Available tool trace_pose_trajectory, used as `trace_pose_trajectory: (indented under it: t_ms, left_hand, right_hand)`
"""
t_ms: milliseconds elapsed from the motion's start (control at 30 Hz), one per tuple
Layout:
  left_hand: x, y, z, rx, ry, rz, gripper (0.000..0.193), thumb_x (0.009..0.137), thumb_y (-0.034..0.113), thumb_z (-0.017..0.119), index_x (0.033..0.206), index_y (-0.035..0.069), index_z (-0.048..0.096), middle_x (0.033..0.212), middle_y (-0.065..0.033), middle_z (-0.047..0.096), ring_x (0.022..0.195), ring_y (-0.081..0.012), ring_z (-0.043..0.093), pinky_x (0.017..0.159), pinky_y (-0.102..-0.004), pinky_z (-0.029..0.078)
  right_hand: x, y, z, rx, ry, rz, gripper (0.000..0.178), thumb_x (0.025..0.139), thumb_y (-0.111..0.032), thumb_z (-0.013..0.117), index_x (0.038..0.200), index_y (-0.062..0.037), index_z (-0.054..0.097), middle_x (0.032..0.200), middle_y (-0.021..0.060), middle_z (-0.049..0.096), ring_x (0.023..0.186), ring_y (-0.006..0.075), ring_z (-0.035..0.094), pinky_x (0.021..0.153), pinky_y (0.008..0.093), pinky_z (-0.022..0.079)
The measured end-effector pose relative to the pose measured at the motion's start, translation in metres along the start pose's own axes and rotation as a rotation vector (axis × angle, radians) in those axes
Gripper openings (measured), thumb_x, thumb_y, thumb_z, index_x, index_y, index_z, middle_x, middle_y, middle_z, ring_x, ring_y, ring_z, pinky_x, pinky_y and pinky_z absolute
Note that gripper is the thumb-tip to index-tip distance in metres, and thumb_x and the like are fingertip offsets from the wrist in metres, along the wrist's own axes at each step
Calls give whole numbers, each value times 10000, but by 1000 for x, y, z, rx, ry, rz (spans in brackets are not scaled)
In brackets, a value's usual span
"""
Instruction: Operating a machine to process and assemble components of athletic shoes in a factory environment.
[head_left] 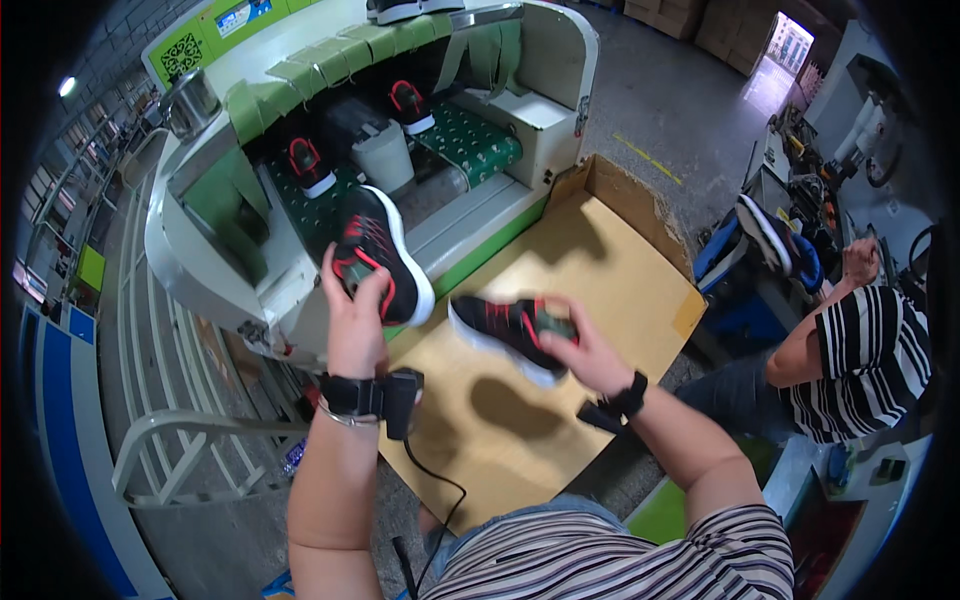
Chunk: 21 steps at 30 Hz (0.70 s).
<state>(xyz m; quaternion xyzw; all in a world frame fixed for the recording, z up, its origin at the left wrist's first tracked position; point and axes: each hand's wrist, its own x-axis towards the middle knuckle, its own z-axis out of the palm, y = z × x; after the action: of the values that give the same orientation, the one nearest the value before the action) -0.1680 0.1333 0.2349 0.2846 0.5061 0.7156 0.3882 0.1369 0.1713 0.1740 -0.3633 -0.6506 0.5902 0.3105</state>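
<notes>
The machine (556, 60) at upper left carries two shoes (320, 182) on its green belt (480, 140), apparently placed; the pair you hold seems left to handle. Above the table (640, 250), mid-frame, your right hand (590, 355) has its grip closed around the lower shoe's (502, 322) heel end; left of centre, your left hand (352, 315) pinches the tilted shoe (385, 240) likewise.

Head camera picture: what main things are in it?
Held shoes: 2, black and red, centre
Belt shoes: 2, black and red, on green belts
Top shoes: count unclear, dark, upper edge
Machine: 1, white and green, upper centre
Pot: 1, silver, machine's left
Board: 1, tan, lower centre
Co-worker: 1, striped top, right
Railings: several, pale, left
Wristbands: 2, black, on wrists
Left hand: 1, bare, centre-left
Right hand: 1, bare, centre
</notes>
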Motion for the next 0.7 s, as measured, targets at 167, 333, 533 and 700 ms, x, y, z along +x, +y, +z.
trace_pose_trajectory:
  t_ms: [167,333,533,700]
  left_hand:
    - [107,-5,4,772,371,234,843,859,163,670,1570,71,226,1453,-248,339,1273,-391,496,1060,-431,436]
    - [157,-27,-4,878,336,323,897,902,279,715,1568,-2,184,1450,-352,311,1317,-493,401,1121,-453,354]
    - [-2,-79,-29,1002,-184,493,857,928,145,664,1605,30,152,1615,-284,138,1499,-453,178,1207,-537,195]
    - [-158,-169,-131,1654,-502,-339,1006,870,551,645,1606,53,173,1659,-284,37,1510,-521,67,1163,-702,124]
  right_hand:
    - [179,-83,1,-163,355,-489,558,941,-144,650,1447,-99,417,1274,200,628,1184,349,613,1028,417,465]
    - [306,-44,36,-654,488,-267,759,871,-147,712,1536,-244,359,1547,230,371,1273,463,522,1087,528,411]
    - [213,29,74,-912,481,-362,891,887,-234,696,1611,-142,185,1650,202,184,1500,439,219,1196,627,183]
    - [156,121,3,-1153,379,128,836,888,-404,688,1562,-80,313,1655,149,224,1531,358,187,1199,629,175]
